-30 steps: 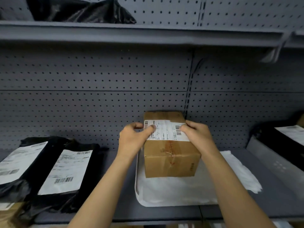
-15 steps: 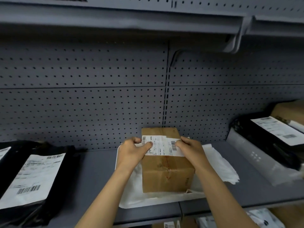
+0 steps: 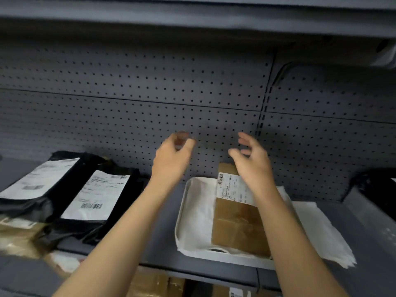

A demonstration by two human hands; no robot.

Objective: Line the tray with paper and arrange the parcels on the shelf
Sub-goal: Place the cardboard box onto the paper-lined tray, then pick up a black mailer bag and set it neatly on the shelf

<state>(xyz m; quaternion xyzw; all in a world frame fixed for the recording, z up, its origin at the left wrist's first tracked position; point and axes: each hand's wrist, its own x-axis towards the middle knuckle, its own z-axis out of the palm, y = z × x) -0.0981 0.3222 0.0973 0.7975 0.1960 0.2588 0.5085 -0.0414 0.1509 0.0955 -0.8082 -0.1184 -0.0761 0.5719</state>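
Observation:
A brown cardboard box (image 3: pixel 235 228) with a white shipping label stands in the white tray (image 3: pixel 182 213), which is lined with white paper (image 3: pixel 317 230) that spills over its right side. My left hand (image 3: pixel 171 159) hovers above and to the left of the box, fingers curled and empty. Directly above the box's top, my right hand (image 3: pixel 252 161) is raised with fingers spread, holding nothing. Neither hand touches the box.
Two black mailer bags (image 3: pixel 94 198) with white labels lie on the grey shelf (image 3: pixel 158 239) at left. Another black parcel (image 3: pixel 377 187) sits at far right. Behind stands a pegboard wall (image 3: pixel 150 99); cardboard boxes (image 3: pixel 156 284) fill the shelf below.
Both hands have let go of the box and lifted up off it. The box now rests in the tray. The view has swung to the left.

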